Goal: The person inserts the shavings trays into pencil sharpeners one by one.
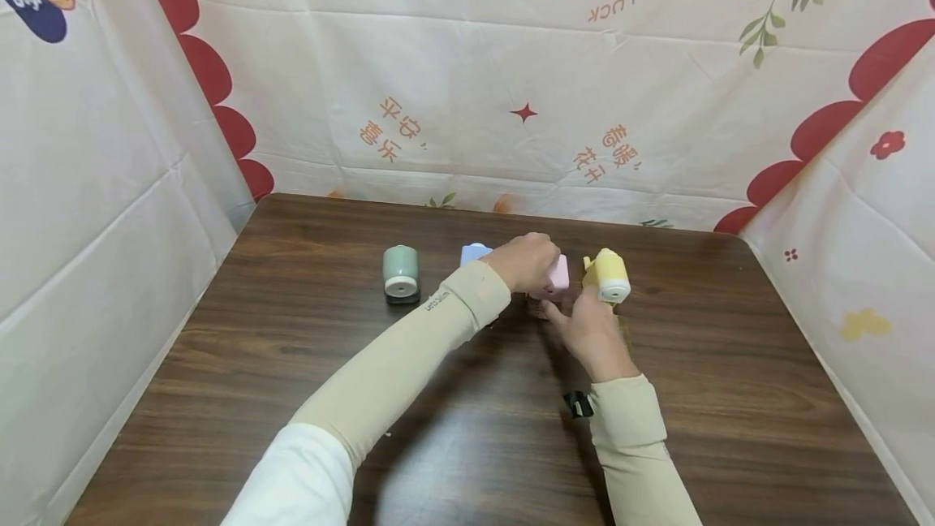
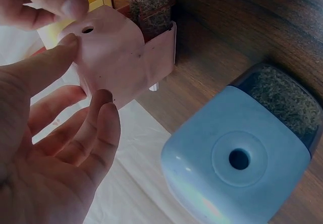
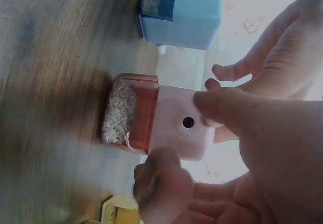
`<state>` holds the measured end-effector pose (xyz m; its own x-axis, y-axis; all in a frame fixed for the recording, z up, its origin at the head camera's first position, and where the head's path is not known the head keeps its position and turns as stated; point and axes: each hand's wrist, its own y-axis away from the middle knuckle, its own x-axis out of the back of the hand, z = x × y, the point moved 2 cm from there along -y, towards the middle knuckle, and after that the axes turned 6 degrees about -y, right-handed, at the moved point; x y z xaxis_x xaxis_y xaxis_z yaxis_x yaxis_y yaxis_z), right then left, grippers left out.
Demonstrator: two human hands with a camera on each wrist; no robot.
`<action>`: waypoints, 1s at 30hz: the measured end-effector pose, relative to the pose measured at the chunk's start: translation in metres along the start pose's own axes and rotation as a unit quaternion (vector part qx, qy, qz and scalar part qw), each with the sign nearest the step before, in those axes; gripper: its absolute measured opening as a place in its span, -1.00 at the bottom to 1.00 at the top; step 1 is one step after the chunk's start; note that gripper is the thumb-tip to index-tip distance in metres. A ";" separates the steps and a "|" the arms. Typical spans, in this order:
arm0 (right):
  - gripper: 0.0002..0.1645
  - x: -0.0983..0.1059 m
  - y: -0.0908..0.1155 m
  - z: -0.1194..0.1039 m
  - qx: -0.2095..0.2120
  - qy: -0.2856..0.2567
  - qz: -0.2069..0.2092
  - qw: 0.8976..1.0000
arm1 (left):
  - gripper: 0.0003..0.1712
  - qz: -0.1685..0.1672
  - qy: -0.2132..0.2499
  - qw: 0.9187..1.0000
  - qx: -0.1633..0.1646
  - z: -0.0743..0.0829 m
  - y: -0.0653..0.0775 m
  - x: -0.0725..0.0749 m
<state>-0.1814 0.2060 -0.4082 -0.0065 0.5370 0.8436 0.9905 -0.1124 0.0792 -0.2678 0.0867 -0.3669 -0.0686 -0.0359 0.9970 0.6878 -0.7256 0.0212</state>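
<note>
- Green sharpener (image 1: 400,268): at the far left of the row on the desk (image 1: 277,364), well apart from both hands.
- Blue sharpener (image 2: 229,125): next along, mostly hidden by the left sleeve (image 1: 475,295) in the head view, but plain in the left wrist view.
- Left hand (image 1: 522,260): its grip holds the pink sharpener's upper left, thumb on the front near the hole; the head view hides its fingertips.
- Pink sharpener (image 3: 169,118): between the hands, both close to it. Its long axis runs from the held body down to the see-through drawer (image 3: 128,113) of shavings, so the drawer lies below the left grip. I cannot tell whether its base touches the desk.
- Right hand (image 1: 590,331): at the pink sharpener's right; blur leaves its grip and contact uncertain.
- Yellow sharpener (image 1: 608,270): just beyond the right hand, partly covered by it.
</note>
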 end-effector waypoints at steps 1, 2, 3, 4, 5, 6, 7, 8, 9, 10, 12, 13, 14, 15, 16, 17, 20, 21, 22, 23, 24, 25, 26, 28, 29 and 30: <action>-0.39 0.000 0.002 0.000 0.003 0.010 -0.008 1.000 | -0.68 -0.001 0.000 1.000 0.001 0.000 0.000 0.000; -0.45 0.000 0.003 0.001 0.009 0.022 -0.018 1.000 | -0.69 -0.002 -0.001 1.000 0.002 0.001 0.000 0.000; -0.51 -0.001 0.003 0.002 0.014 0.038 -0.032 0.999 | -0.70 -0.004 0.000 1.000 0.003 0.001 0.000 0.000; -0.55 -0.003 0.004 0.003 0.021 0.053 -0.047 0.997 | -0.71 -0.005 -0.001 1.000 0.004 0.001 0.000 0.000; -0.57 -0.005 0.005 0.004 0.028 0.069 -0.062 0.995 | -0.72 -0.008 -0.001 1.000 0.005 0.001 0.000 0.000; -0.58 -0.007 0.005 0.004 0.033 0.080 -0.079 0.993 | -0.73 -0.009 0.001 1.000 0.007 0.001 0.000 0.000; -0.57 -0.010 0.005 0.005 0.038 0.088 -0.093 0.991 | -0.73 -0.011 0.002 1.000 0.009 0.001 0.001 0.000; -0.57 -0.012 0.005 0.006 0.041 0.096 -0.103 0.989 | -0.73 -0.012 0.003 1.000 0.011 0.001 0.001 0.000; -0.56 -0.015 0.005 0.006 0.040 0.101 -0.111 0.988 | -0.74 -0.012 0.005 1.000 0.012 0.001 0.001 0.000; -0.56 -0.017 0.005 0.007 0.041 0.105 -0.114 0.987 | -0.74 -0.011 0.006 1.000 0.013 0.001 0.001 0.000; -0.54 -0.021 0.004 0.007 0.042 0.112 -0.114 0.986 | -0.74 -0.011 0.008 1.000 0.013 0.002 0.001 0.001; -0.54 -0.023 0.004 0.008 0.042 0.116 -0.112 0.986 | -0.74 -0.012 0.007 1.000 0.012 0.002 0.002 0.001; -0.54 -0.025 0.003 0.008 0.043 0.119 -0.111 0.986 | -0.74 -0.012 0.006 1.000 0.012 0.002 0.001 0.002; -0.54 -0.026 0.002 0.008 0.044 0.120 -0.110 0.986 | -0.73 -0.012 0.004 1.000 0.011 0.002 0.002 0.002; -0.54 -0.027 0.001 0.008 0.045 0.121 -0.108 0.986 | -0.72 -0.013 0.002 1.000 0.010 0.002 0.001 0.002; -0.55 -0.028 0.001 0.008 0.044 0.121 -0.109 0.986 | -0.71 -0.015 0.000 1.000 0.009 0.003 0.001 0.002; -0.56 -0.030 -0.002 0.008 0.040 0.117 -0.110 0.986 | -0.70 -0.015 -0.002 1.000 0.009 0.002 0.001 0.002; -0.56 -0.030 -0.003 0.008 0.038 0.116 -0.110 0.986 | -0.71 -0.014 -0.001 1.000 0.009 0.002 0.001 0.002; -0.56 -0.030 -0.004 0.008 0.035 0.115 -0.111 0.986 | -0.72 -0.014 0.000 1.000 0.009 0.002 0.000 0.001; -0.56 -0.030 -0.005 0.008 0.034 0.115 -0.111 0.987 | -0.73 -0.015 0.000 1.000 0.009 0.002 0.000 0.001; -0.56 -0.030 -0.006 0.008 0.033 0.114 -0.110 0.987 | -0.74 -0.014 0.001 1.000 0.009 0.002 0.000 0.001; -0.56 -0.030 -0.007 0.008 0.033 0.113 -0.109 0.987 | -0.76 -0.014 0.002 1.000 0.009 0.001 0.000 0.001; -0.56 -0.031 -0.007 0.008 0.033 0.111 -0.110 0.987 | -0.76 -0.013 0.001 1.000 0.008 0.001 0.000 0.001; -0.57 -0.031 -0.009 0.007 0.032 0.106 -0.104 0.988 | -0.75 -0.013 0.001 1.000 0.008 0.002 -0.001 0.002; -0.57 -0.031 -0.010 0.006 0.033 0.103 -0.101 0.989 | -0.75 -0.013 0.001 1.000 0.008 0.002 -0.001 0.002; -0.56 -0.031 -0.011 0.006 0.033 0.101 -0.098 0.989 | -0.74 -0.013 0.000 1.000 0.008 0.002 -0.001 0.002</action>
<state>-0.1911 0.1955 -0.4385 -0.2208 0.3649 0.9045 0.9741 0.0359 0.2233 -0.2671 0.0883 -0.3647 -0.0867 -0.0174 0.9961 0.6969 -0.7156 0.0482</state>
